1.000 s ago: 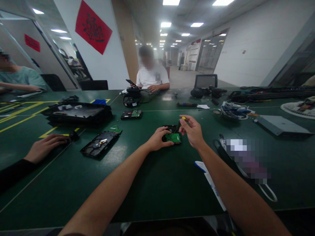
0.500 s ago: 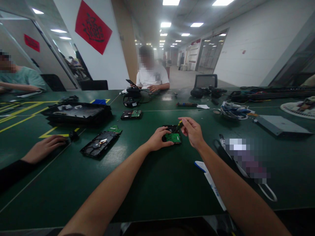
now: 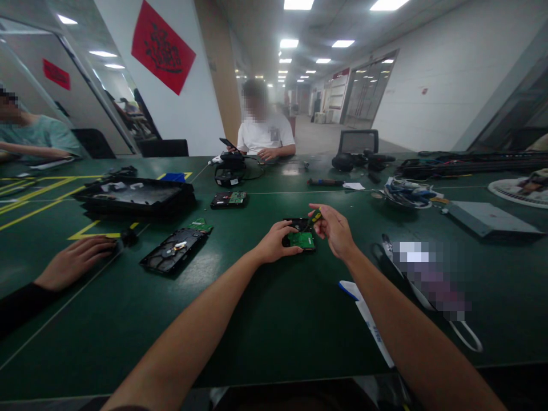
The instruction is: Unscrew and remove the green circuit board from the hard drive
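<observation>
A small black hard drive with a green circuit board (image 3: 302,238) lies on the green table (image 3: 265,319) in front of me. My left hand (image 3: 274,242) grips its left side, fingers curled round the edge. My right hand (image 3: 336,228) hovers just right of the drive, closed on a small screwdriver with a black and yellow handle (image 3: 315,216) that tilts down toward the drive's far edge.
An opened drive (image 3: 173,251) and a black tray (image 3: 132,197) lie to the left, beside another person's hand (image 3: 72,260). Another drive (image 3: 228,199) sits further back. A person in white sits across. Cables (image 3: 406,191), a grey box (image 3: 488,218) and a lanyard (image 3: 368,319) are on the right.
My right hand has turned the screwdriver and lowered it slightly, so the yellow handle end sits lower and nearer the drive. My left hand has stayed on the drive.
</observation>
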Motion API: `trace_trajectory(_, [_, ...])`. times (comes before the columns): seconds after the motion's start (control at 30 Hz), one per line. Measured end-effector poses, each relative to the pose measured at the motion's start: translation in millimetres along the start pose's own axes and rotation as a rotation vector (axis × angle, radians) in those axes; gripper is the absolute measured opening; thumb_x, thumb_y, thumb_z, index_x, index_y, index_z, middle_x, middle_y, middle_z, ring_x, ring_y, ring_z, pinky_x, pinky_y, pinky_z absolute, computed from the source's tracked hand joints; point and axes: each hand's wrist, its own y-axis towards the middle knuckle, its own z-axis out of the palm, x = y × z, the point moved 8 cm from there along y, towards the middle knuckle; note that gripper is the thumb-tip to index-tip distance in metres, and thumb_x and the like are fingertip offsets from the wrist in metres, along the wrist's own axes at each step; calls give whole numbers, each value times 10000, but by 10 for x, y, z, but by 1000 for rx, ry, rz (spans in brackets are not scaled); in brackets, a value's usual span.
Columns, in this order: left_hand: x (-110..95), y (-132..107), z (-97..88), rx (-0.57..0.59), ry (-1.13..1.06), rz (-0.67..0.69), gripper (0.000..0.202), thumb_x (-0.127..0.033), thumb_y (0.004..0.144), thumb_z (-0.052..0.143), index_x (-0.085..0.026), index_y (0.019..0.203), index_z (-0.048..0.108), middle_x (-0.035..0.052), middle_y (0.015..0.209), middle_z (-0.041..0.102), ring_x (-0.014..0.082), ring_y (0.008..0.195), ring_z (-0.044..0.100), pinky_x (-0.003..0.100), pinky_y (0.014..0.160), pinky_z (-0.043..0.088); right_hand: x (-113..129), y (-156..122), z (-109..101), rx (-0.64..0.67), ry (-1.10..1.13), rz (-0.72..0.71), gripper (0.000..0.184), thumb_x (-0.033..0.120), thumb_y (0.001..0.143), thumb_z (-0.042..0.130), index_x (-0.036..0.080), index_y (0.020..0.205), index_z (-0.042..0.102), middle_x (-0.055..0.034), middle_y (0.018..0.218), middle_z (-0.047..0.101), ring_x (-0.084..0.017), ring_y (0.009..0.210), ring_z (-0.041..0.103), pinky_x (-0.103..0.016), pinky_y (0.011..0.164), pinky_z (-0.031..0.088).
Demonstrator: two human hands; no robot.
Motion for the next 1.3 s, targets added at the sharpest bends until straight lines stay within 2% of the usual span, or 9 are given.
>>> trace_trajectory(0.13, [-6,-3,-7,-1,1,3,678,-579,779,828,-223,1328,652,158,1553,471,350,1500,380,544,1238,336,8,-13,13,5,-34,-2,359,560,897,709,216,997,689,-30,952,738,-75,523,570,-194,388,349])
trace_trajectory(0.3, [19,-5,0,-3,-7,9,687,-588,779,824,-226,1335,648,155,1557,468,343,1508,372,530,1242,331,-11,-28,50,0,45,14,422,619,877,710,245,1002,560,-36,1051,760,-106,562,666,-196,406,411])
trace_trajectory(0.43, [37,2,13,-7,-7,16,687,-578,769,836,-235,1334,647,150,1561,464,344,1506,375,538,1239,334,-43,-13,61,21,78,40,491,687,927,588,222,1077,635,-55,1003,745,-132,595,689,-235,457,479])
trace_trajectory(0.53, [26,7,11,-10,-6,18,680,-571,768,839,-228,1325,653,156,1555,470,351,1499,382,546,1236,339,-48,-6,53,34,60,45,504,669,936,589,215,1131,690,-61,1007,730,-116,577,654,-231,435,444])
trace_trajectory(0.77, [-19,8,-17,-5,-20,-4,657,-546,762,851,-245,1314,660,138,1552,485,361,1494,388,570,1229,344,-34,11,-35,-35,-86,-25,392,608,901,690,217,920,706,-11,800,683,-104,576,558,-208,428,387])
trace_trajectory(0.93, [-22,6,-20,0,-17,-3,670,-548,765,848,-249,1331,651,130,1553,486,357,1498,383,561,1237,338,-21,21,-86,-99,-76,-72,348,560,878,734,216,907,695,-35,964,725,-140,764,641,-225,556,506])
trace_trajectory(1.03, [-9,3,-12,-3,-9,1,676,-563,767,841,-237,1329,654,140,1559,470,354,1495,385,546,1239,340,-45,14,-47,-62,50,-26,361,577,916,668,229,1014,662,-67,1104,742,-199,896,714,-230,520,498])
trace_trajectory(1.13, [2,-1,-5,-6,-9,5,686,-584,769,832,-232,1330,653,148,1558,463,353,1494,383,543,1236,341,-25,4,-8,-25,85,-16,388,584,951,610,246,1137,652,-73,1096,750,-223,951,737,-263,573,552])
trace_trajectory(1.3, [-2,-3,-7,-10,-9,31,684,-583,776,828,-228,1333,647,151,1540,483,346,1494,382,537,1233,344,-23,5,11,-22,96,-8,429,612,957,590,219,1083,709,-77,1059,745,-204,957,724,-334,757,624])
